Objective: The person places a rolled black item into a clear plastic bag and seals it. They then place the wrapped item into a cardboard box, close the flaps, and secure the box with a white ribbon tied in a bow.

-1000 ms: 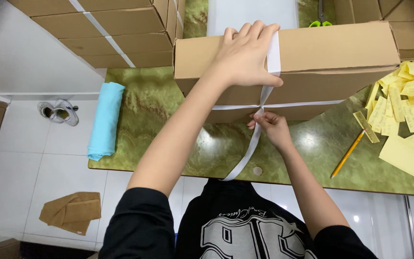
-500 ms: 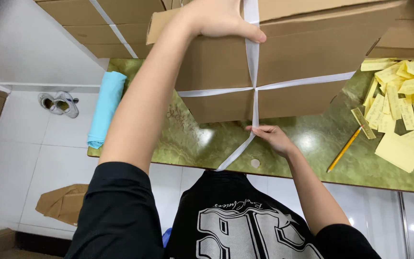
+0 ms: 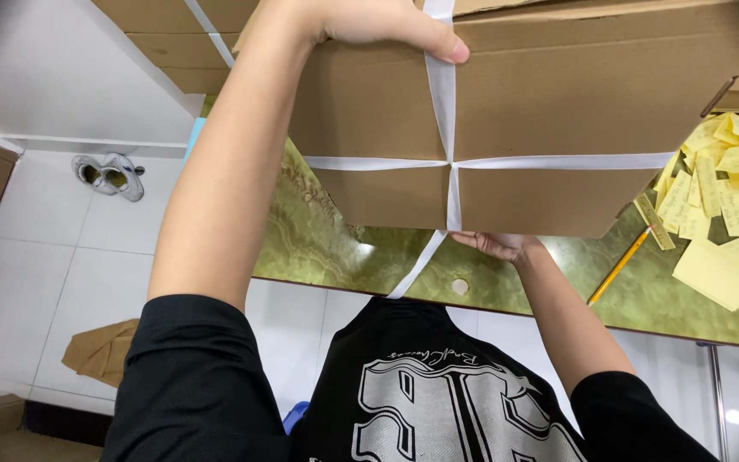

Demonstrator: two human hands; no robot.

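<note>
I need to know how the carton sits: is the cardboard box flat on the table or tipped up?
Tipped up: the cardboard box has its underside facing the camera, near edge lifted.

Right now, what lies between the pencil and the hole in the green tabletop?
In the head view, the right hand and its forearm cross that stretch of green table, between the pencil and the hole; otherwise bare tabletop.

It looked like a small packing workroom: around the green marble-patterned table were stacked cardboard boxes behind it, loose yellow paper slips and a pencil on its right end, white floor tiles below.
</note>
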